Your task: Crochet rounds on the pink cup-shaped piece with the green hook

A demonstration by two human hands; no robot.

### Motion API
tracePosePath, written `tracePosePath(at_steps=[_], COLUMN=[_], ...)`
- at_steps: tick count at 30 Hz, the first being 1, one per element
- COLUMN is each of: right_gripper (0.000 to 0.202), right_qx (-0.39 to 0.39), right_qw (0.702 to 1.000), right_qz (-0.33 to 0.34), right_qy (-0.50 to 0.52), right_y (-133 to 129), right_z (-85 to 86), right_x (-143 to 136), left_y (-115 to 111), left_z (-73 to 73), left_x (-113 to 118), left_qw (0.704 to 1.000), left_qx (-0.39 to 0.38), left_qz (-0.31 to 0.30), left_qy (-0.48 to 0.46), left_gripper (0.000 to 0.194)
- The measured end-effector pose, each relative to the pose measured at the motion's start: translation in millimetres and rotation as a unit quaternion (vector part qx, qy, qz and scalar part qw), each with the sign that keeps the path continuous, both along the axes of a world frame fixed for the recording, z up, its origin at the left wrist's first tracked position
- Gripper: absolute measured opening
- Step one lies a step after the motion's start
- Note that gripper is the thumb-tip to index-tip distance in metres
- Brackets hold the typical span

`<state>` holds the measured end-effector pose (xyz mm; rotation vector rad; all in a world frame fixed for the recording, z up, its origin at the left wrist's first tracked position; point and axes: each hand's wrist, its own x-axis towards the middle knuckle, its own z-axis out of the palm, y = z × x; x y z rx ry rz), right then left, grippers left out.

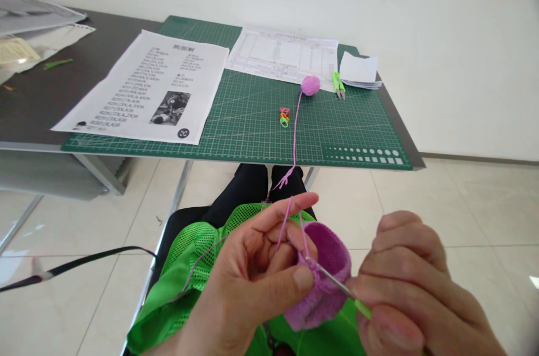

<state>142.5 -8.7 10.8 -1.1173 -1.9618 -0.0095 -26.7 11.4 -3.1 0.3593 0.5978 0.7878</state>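
Over the lap, my left hand pinches the rim of a purple crocheted piece between thumb and fingers, its index finger stretched out with purple yarn looped over it. My right hand is closed around the green handle of a metal crochet hook. The hook's tip meets the piece's rim beside my left thumb. The piece is hollow, its opening facing up. A yarn strand runs from a small purple ball on the table down over the front edge to a knotted tangle above the lap.
A green cutting mat covers part of the dark table. On it lie a printed pattern sheet, a form, colored stitch markers, green snips and small white papers. Plastic bags lie at far left.
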Motion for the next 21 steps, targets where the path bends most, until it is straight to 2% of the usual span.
tracePosePath(at_steps=[6, 10, 12, 17, 21], right_gripper=[0.041, 0.058, 0.058, 0.044, 0.043], right_qx=[-0.045, -0.111, -0.129, -0.162, -0.165], right_qw=[0.999, 0.994, 0.992, 0.977, 0.962], right_qz=[0.030, 0.007, 0.014, 0.117, 0.141], right_qy=[-0.001, -0.013, -0.001, 0.079, 0.166], right_y=[0.2, -5.5, -5.5, 0.4, 2.2], right_z=[10.2, 15.1, 15.3, 10.0, 7.4], right_x=[3.3, 8.4, 11.7, 21.3, 17.7], left_y=[1.9, 3.8, 5.1, 5.1, 1.9], left_z=[-3.4, -6.3, -5.0, -3.6, -4.7], left_x=[-8.3, -7.9, -7.1, -5.4, -3.6], left_qw=[0.999, 0.998, 0.998, 0.996, 0.996], left_qx=[0.010, 0.033, 0.030, 0.024, 0.044], left_qz=[-0.034, -0.051, -0.060, -0.081, -0.083], left_qy=[0.007, -0.007, -0.009, -0.002, -0.009], left_gripper=[0.048, 0.048, 0.047, 0.043, 0.042])
